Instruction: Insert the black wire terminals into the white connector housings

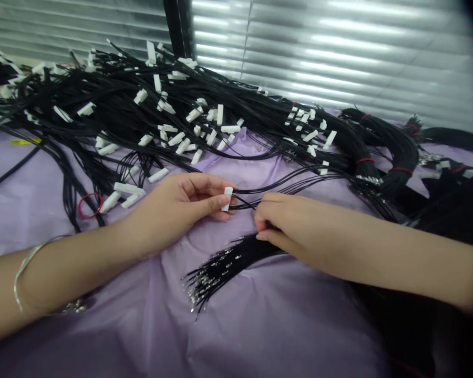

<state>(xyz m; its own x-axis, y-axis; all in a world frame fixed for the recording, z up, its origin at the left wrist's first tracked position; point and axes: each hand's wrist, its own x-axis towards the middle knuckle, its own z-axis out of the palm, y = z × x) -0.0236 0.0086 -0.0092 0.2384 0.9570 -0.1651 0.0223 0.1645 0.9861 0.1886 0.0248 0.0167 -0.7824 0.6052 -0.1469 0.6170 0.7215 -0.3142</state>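
The left hand (177, 207) pinches a small white connector (227, 199) between thumb and fingers (218, 200), near the middle of the lilac sheet (102, 252). Thin black wires (246, 195) run from the connector toward the right hand (295, 231), whose fingers (262, 215) are closed on them. A bunch of metal-tipped black wires (220, 268) lies just below. A big heap of black wires with white connectors (161, 115) spreads along the sheet's far edge, with a red rubber band (90, 206) at its near side.
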